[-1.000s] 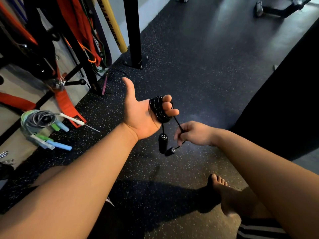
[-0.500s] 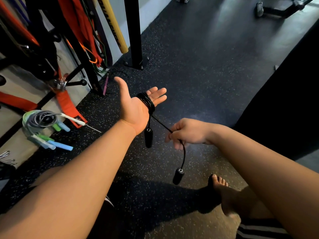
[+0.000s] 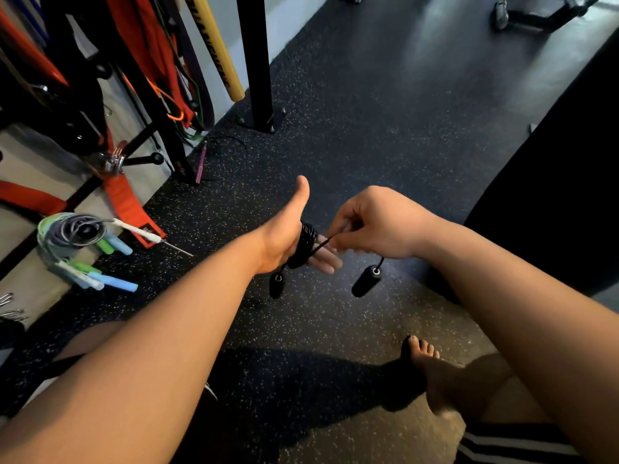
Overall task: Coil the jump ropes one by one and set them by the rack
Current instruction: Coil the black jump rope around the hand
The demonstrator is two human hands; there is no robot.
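Black rope [image 3: 305, 244] coiled around left hand [image 3: 284, 239] fingers, thumb up, grip loose. Right hand [image 3: 375, 222] grip pinched on the rope's free end; both handles dangle. Coiled ropes [image 3: 72, 234] lie by rack [image 3: 144, 105].

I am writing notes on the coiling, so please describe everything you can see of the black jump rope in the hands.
The black jump rope is a thin cord, glossy like plastic, with two short black handles. Most of it is wound in tight loops around the fingers of the left hand, thumb up. One handle hangs below that hand. The right hand pinches the free end, pulled taut from the coil, and the other handle dangles under it. Nothing touches the floor.
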